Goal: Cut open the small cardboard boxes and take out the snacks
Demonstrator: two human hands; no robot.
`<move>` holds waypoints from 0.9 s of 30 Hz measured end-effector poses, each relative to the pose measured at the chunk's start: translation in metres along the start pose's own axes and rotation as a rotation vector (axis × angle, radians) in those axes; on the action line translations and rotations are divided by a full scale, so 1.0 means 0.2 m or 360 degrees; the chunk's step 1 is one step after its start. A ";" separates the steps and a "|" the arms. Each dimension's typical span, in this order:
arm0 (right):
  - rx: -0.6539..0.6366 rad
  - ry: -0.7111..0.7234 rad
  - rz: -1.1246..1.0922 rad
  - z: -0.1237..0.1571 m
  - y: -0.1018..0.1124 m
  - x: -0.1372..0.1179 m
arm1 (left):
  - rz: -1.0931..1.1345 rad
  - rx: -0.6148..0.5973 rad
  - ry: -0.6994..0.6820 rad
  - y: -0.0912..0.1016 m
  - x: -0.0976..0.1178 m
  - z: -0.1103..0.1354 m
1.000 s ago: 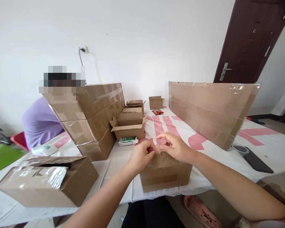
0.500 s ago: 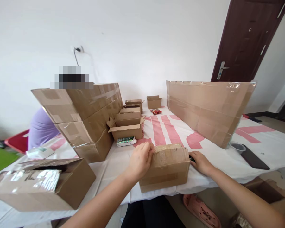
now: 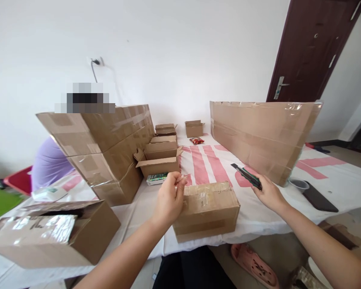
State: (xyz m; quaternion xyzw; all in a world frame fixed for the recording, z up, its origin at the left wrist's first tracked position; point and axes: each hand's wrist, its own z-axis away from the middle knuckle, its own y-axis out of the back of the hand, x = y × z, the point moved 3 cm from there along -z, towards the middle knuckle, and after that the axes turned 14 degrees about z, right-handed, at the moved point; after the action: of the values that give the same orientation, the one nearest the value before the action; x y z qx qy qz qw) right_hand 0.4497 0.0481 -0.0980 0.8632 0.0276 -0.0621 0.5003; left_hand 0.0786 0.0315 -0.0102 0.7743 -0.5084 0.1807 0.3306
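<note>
1. The closed, taped box [image 3: 207, 216] sits at the near edge of the worktop [image 3: 141, 212], in front of the person's lap
2. The left hand [image 3: 171, 196] pinches a small clear scrap [image 3: 185, 177] at the box's left end, hiding that corner; whether it touches the box I cannot tell
3. The right hand [image 3: 267, 192] grips a dark cutter knife [image 3: 246, 176] beyond the box's right end, apart from it, the knife's far end pointing left
4. On the right, a long cardboard wall [image 3: 258, 140] stands behind the knife and closes off that side; a clear cup [image 3: 299, 184] and a dark flat object [image 3: 320, 196] lie near the right hand
5. On the left, stacked boxes [image 3: 117, 160] block most of a person in purple [image 3: 49, 162]
6. Just past the left hand are a small green carton [image 3: 156, 179], partly covered, and an open box [image 3: 161, 166]; farther back lies a red packet [image 3: 196, 141]
7. Another box [image 3: 98, 233], its lid gaping, fills the near left
</note>
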 end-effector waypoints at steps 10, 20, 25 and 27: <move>-0.0590 -0.0156 0.0066 0.14 -0.11 0.07 | 0.1043 -0.0900 0.0574 -0.35 0.19 0.46; -0.0715 0.0215 -0.1032 0.62 0.01 -0.38 | 0.1402 -0.1160 0.1278 -0.65 0.05 0.84; -0.0443 -0.0116 -0.0868 0.74 0.01 -0.29 | 0.1286 -0.1343 0.1183 -0.62 0.00 0.89; -0.0297 -0.0414 -0.0677 0.71 -0.01 -0.11 | 0.1145 -0.1372 0.0977 -0.57 -0.01 0.88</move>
State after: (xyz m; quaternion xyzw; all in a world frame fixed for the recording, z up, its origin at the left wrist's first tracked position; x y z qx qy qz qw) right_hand 0.4161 -0.0735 -0.1672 0.7729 0.1494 -0.2736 0.5527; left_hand 0.1722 -0.0590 -0.1743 0.2658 -0.6457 0.2733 0.6617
